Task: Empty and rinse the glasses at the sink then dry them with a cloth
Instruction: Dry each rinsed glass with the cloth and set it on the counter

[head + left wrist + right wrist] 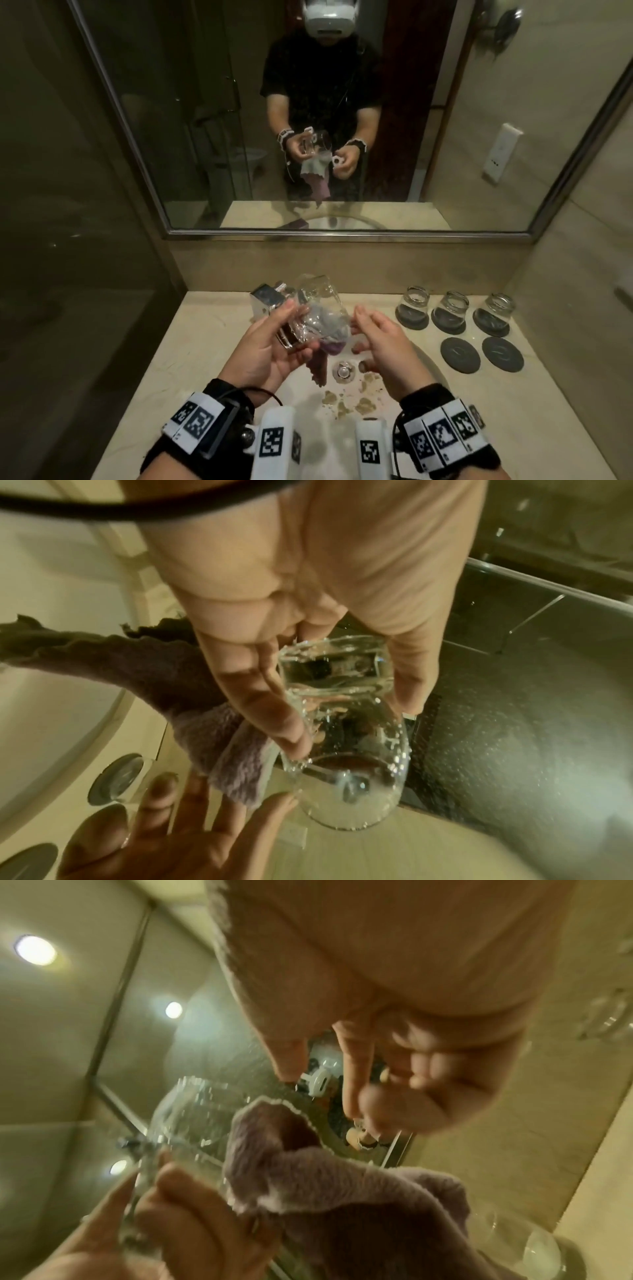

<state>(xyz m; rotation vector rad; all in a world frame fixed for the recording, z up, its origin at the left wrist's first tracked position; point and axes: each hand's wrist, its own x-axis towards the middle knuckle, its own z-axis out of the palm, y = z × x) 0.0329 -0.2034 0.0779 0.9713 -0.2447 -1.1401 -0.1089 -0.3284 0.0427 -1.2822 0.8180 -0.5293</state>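
My left hand (274, 329) grips a clear wet glass (318, 305) tilted above the sink (308, 407). A purple cloth (325, 346) is caught between those fingers and the glass, and its end hangs down toward the drain. In the left wrist view the thumb and fingers wrap the glass (346, 750) near its base, with the cloth (205, 696) bunched beside it. My right hand (370, 329) hovers just right of the glass, fingers relaxed and empty. The right wrist view shows that hand (377, 1083) apart from the cloth (342, 1191) and glass (192, 1115).
Three glasses (448, 305) stand upside down on dark coasters at the right of the counter, with two bare coasters (460, 354) in front. A chrome tap (267, 301) sits behind my left hand. Brown residue (346, 404) lies in the basin near the drain (342, 371). A mirror (342, 233) faces me.
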